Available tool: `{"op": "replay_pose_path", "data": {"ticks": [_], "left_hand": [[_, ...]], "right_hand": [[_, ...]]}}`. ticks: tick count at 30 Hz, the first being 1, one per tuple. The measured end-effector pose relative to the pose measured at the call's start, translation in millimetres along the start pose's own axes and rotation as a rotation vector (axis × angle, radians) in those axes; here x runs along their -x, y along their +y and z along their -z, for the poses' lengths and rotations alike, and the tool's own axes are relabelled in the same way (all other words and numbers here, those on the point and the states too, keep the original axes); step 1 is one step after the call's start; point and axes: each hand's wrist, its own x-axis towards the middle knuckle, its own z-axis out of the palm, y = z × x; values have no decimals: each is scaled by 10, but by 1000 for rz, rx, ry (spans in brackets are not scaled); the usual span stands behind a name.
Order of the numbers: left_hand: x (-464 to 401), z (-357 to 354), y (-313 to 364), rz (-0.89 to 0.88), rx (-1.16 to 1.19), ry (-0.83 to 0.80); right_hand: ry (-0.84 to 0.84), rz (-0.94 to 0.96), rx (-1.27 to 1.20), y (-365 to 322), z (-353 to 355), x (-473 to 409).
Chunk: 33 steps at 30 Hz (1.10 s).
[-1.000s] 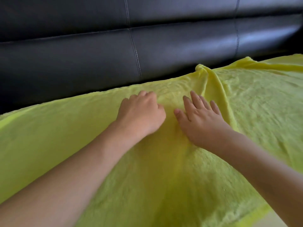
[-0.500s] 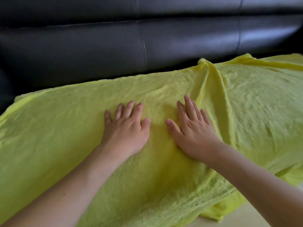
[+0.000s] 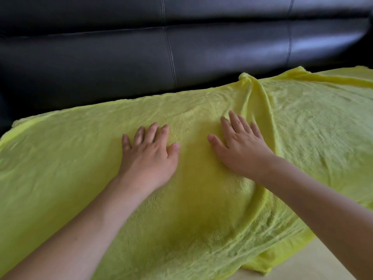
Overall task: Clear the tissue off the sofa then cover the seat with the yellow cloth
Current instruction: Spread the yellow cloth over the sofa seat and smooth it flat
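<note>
Forearms reach in from six o'clock, two of them, ending in a left hand (image 3: 148,156) and a right hand (image 3: 241,150) laid flat, fingers straight and spread, pressing the one yellow cloth (image 3: 80,170) near centre. Neither grip clamps anything. That cloth spreads across the sofa seat from nine to three o'clock. No tissue shows, so clearing looks done; smoothing the cover seems the step in hand. One raised fold (image 3: 260,106) runs toward one o'clock, and the next move likely calls for sweeping outward to flatten it. Beyond, at twelve, stands the black sofa backrest (image 3: 121,63).
</note>
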Motion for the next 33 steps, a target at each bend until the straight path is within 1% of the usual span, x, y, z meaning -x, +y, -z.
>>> {"op": "replay_pose_path", "data": {"ticks": [2,5,9,13,18,21,23,25,28,30,33], "left_hand": [[-119,37,111,-5,0,9],[-330,84,285,-33,-7,32],[-467,36,285,-26,8,-21],[-451,-43,170,-2,-11,-71],[-549,3,277,48,-36,-78],[-714,19,458,21,-22,-68],[-820,8,574,12,-32,-89],[-854,2,661,42,-45,-103],[-654,-19,867,64,-9,13],[-389,-67,1085,13,55,84],[-125,-189,1393,-10,92,62]], "right_hand": [[19,51,-12,-108,0,-108],[-1,63,8,-87,-41,-218],[-59,25,17,274,-37,-229],[-46,-14,26,639,18,-274],[34,15,-8,858,103,-345],[75,28,-38,913,157,-412],[52,43,-40,964,168,-453],[-2,51,-42,1032,156,-465],[-13,55,-53,1156,144,-464],[29,81,-74,1188,145,-444],[62,141,-85,1246,172,-359]]}}
